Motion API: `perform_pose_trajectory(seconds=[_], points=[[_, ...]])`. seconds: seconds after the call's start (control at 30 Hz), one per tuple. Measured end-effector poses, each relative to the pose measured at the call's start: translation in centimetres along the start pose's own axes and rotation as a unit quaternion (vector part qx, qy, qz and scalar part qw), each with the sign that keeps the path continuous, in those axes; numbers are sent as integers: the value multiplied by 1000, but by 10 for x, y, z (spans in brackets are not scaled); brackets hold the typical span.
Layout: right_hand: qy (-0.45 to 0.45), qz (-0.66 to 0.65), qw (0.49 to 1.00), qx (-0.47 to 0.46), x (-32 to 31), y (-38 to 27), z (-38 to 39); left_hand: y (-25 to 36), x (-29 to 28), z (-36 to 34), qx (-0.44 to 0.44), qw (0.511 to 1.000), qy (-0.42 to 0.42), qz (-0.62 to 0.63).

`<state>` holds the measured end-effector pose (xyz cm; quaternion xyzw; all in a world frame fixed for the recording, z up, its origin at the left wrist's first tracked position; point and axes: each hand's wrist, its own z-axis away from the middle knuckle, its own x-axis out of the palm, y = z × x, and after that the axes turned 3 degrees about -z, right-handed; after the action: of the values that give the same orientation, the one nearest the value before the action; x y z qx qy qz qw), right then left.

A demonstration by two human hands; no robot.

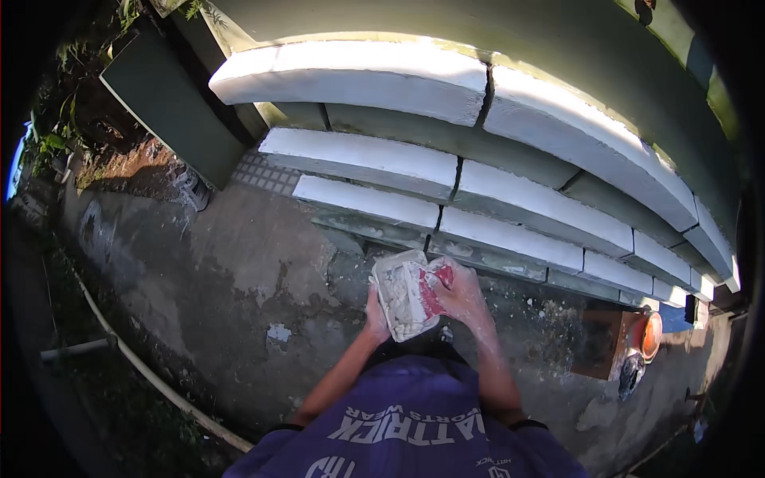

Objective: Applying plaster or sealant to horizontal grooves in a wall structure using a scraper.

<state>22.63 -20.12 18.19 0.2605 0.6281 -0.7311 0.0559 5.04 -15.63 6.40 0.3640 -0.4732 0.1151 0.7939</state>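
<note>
A small white rectangular tub [401, 259], smeared and partly filled with off-white paste [392, 288], is held in front of my body. My left hand [375, 313] is closed around the tub's left side. In my right hand [462, 295], white with residue, is a red flat spreader [431, 292], gripped over the tub's right side. Paste coats part of the spreader, and its edge by the tub is partly hidden. Just beyond the tub are long white-coated ledges [362, 201] in stepped rows.
Dark vertical gaps split the ledges, which curve off to the right. A brown box [603, 344], an orange round container [652, 334] and a dark plastic bag [631, 376] are at right. At left are a dark green panel [171, 103], a small bucket [191, 190] and a pale pipe [151, 376].
</note>
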Motion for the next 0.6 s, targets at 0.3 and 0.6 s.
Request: perform_pose_trajectory(seconds=[0.3, 0.6], points=[[-62, -72, 995, -19, -20, 31, 21, -50, 34, -7, -51, 999, 6, -3], [-42, -325, 943, 47, -39, 97, 21, -86, 62, -19, -4, 998, 33, -57]])
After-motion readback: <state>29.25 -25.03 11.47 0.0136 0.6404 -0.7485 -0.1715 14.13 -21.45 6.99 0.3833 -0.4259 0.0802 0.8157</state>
